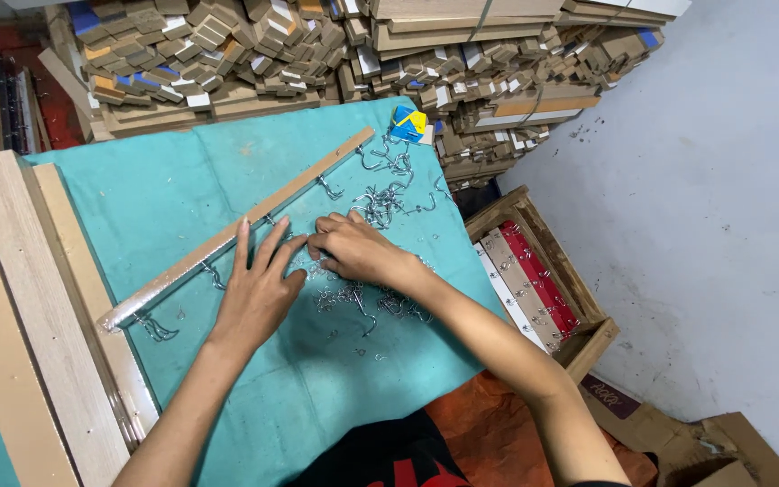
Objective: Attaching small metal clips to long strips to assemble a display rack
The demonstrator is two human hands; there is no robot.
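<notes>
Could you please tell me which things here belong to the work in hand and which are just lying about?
In use: left hand resting on the wooden strip; right hand among the loose metal hooks; teal cloth.

Lying about: stacked wood pieces; planks; crate of finished racks; small blue-yellow box.

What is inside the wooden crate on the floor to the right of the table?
The wooden crate holds finished strips lying side by side, white, beige and red, each with small metal hooks fitted. Only the top layer shows; anything beneath it is covered, and the right forearm hides the crate's near-left corner.
</notes>
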